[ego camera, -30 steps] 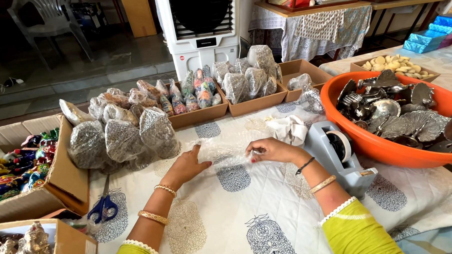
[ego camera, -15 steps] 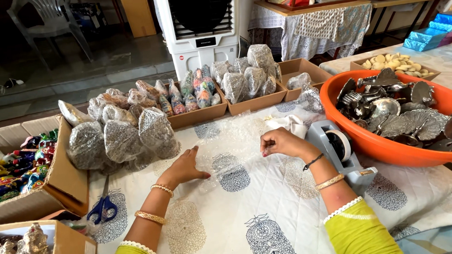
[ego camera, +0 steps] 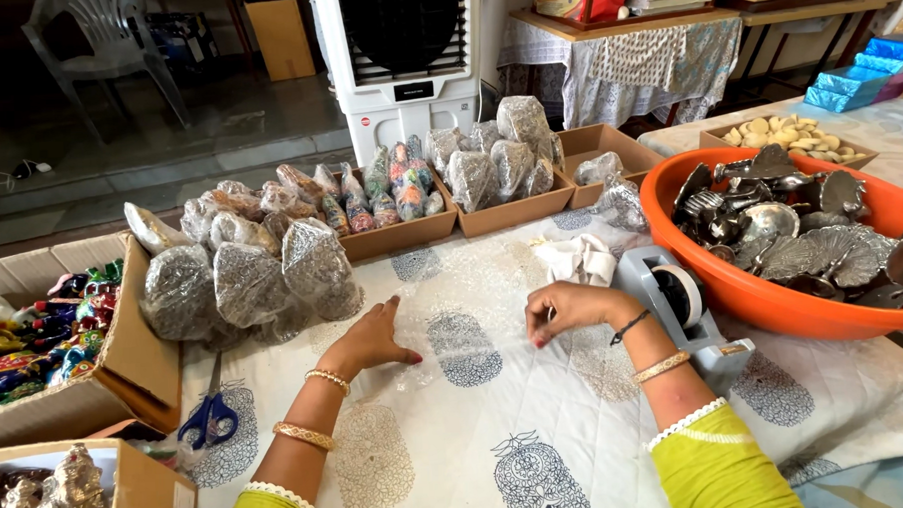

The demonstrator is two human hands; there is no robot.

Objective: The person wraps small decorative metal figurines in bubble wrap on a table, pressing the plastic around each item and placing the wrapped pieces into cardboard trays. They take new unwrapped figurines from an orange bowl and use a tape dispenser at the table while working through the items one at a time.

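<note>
The bubble wrap sheet (ego camera: 474,318) is clear, nearly see-through, lying flat mid-surface over the printed cloth (ego camera: 498,433). Left hand (ego camera: 374,339) presses its 9 o'clock edge, palm down, fingers spread flat. Right hand (ego camera: 565,308) at 3 o'clock is curled, pinching the sheet's edge, tape dispenser (ego camera: 678,301) just beside it.

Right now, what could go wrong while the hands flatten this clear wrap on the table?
The clear bubble wrap sheet is hard to see on the printed cloth, so it may crease under the left hand or right hand. The tape dispenser sits close to the right wrist and might be knocked.
</note>
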